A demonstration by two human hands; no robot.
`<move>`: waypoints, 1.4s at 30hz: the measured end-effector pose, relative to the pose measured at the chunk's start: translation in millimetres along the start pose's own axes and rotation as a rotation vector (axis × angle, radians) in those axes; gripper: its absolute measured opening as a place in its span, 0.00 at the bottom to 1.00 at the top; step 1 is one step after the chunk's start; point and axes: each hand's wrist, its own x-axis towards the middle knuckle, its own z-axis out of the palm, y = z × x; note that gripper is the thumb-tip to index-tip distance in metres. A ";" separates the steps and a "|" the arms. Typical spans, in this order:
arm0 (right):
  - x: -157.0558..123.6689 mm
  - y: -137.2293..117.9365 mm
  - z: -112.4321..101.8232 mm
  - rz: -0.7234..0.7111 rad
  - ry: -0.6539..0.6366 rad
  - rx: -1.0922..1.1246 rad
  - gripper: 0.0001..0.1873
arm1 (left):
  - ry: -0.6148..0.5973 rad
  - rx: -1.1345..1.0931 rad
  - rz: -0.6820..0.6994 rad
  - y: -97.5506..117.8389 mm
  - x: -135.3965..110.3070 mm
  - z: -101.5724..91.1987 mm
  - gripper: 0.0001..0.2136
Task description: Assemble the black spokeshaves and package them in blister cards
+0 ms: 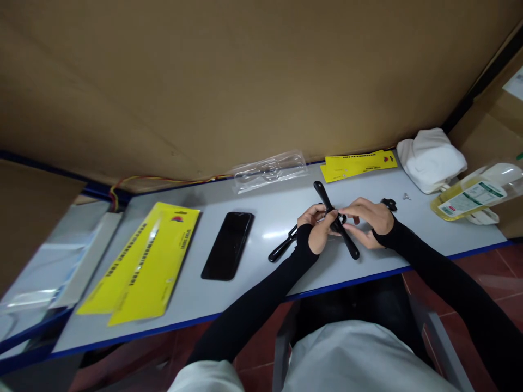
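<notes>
My left hand [315,224] and my right hand [366,220] meet over the pale table [261,218], both closed around a black tool [348,243] made of long crossed arms. One arm sticks up beyond my fingers and another slants down toward the table's front edge. A third black handle [281,250] pokes out to the left below my left wrist. Both forearms wear black sleeves. My fingertips pinch at the tool's middle joint, which they partly hide.
A black phone [227,245] lies left of my hands, and yellow packaging cards [143,264] lie further left. A clear plastic blister [269,171] and more yellow cards [358,164] lie at the back. White cloth [431,159], a yellowish bag [469,197] and small black parts [390,204] lie on the right.
</notes>
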 end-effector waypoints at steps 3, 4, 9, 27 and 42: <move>2.0 -1.1 -0.6 -0.004 0.001 -0.049 0.09 | 0.011 -0.009 0.022 3.0 0.3 -0.3 0.25; 3.3 -2.0 -1.0 0.007 0.009 -0.060 0.13 | 0.014 -0.014 0.034 3.4 0.4 -0.5 0.25; 7.4 -5.5 0.1 0.059 0.026 -0.107 0.08 | -0.003 -0.022 0.078 2.5 1.3 -2.3 0.24; -8.5 1.1 23.4 0.151 0.033 -0.080 0.12 | 0.011 0.006 0.050 -0.1 -1.6 -2.2 0.23; 3.9 -27.1 25.3 0.466 0.122 0.219 0.09 | 0.088 0.034 0.192 3.4 -2.6 -0.9 0.20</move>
